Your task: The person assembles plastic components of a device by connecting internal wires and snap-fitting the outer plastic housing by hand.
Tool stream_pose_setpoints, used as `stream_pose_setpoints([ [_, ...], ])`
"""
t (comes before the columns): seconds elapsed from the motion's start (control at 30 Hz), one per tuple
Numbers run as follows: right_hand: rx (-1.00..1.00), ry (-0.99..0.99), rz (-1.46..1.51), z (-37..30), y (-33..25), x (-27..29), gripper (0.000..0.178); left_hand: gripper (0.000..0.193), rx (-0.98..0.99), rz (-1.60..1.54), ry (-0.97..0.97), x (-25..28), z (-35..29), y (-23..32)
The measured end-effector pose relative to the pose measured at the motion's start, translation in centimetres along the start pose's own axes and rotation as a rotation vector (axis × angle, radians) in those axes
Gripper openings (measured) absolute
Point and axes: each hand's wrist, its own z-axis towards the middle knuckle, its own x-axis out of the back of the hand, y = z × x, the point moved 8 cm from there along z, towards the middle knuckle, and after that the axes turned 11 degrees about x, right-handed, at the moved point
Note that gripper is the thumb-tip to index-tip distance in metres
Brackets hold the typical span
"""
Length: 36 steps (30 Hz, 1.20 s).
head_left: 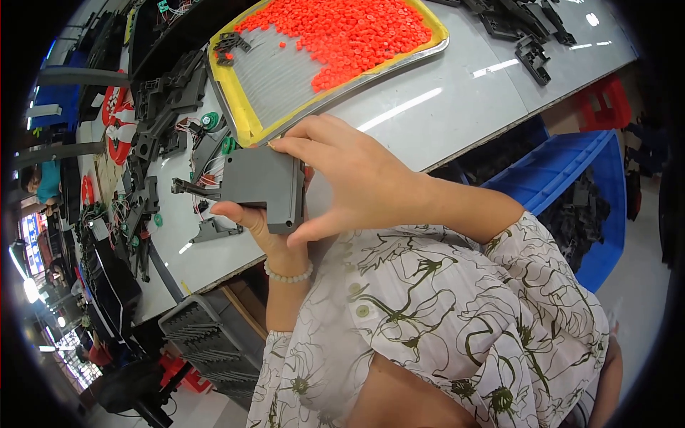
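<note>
Over the near edge of the table I have a dark grey plastic housing (258,173), a flat, boxy piece with a narrow arm sticking out to the left. My left hand (275,246), with a beaded bracelet at the wrist, is closed around it from below, thumb against its lower edge. Its other fingers are mostly hidden behind the piece. My right hand (360,171) spans the housing's right end, fingertips on the upper corner and thumb by the lower corner. A bit of red shows between the housing and my right palm.
Beyond my hands a metal tray (246,128) edged in yellow holds many small orange-red plastic pieces (364,36) and a black part (230,46). Dark plastic parts and wired green components (209,120) crowd the left. A blue bin (606,214) stands right, grey stacked trays (207,332) below left.
</note>
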Motion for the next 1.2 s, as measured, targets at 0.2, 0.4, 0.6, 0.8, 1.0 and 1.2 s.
stream_pose_setpoints([
  [0.2, 0.003, -0.02, -0.008, 0.2, -0.4, -0.3, 0.081, 0.077, 0.0, -0.126, -0.184, -0.9, -0.5, 0.5],
  [0.4, 0.039, -0.034, -0.045, 0.3, -0.6, -0.5, 0.081, 0.077, 0.0, -0.127, -0.114, -0.5, -0.4, 0.5],
  [0.6, 0.039, -0.02, -0.05, -0.2, -0.6, -0.6, 0.083, 0.077, -0.074, 0.037, -0.019, -0.6, -0.1, 1.2],
  [0.8, 0.099, -0.02, 0.013, -0.7, -0.2, -1.3, 0.082, 0.062, -0.212, 0.052, -0.156, -1.0, -0.1, 2.2],
  [1.0, -0.672, 0.097, 1.0, -4.0, 5.1, -4.5, 0.055, 0.069, -0.25, 0.088, -0.162, -1.5, -0.5, 2.1],
  [1.2, -0.694, 0.06, 1.251, -4.0, 4.7, -5.8, 0.043, 0.072, -0.334, 0.136, -0.322, -3.0, -1.2, 2.6],
])
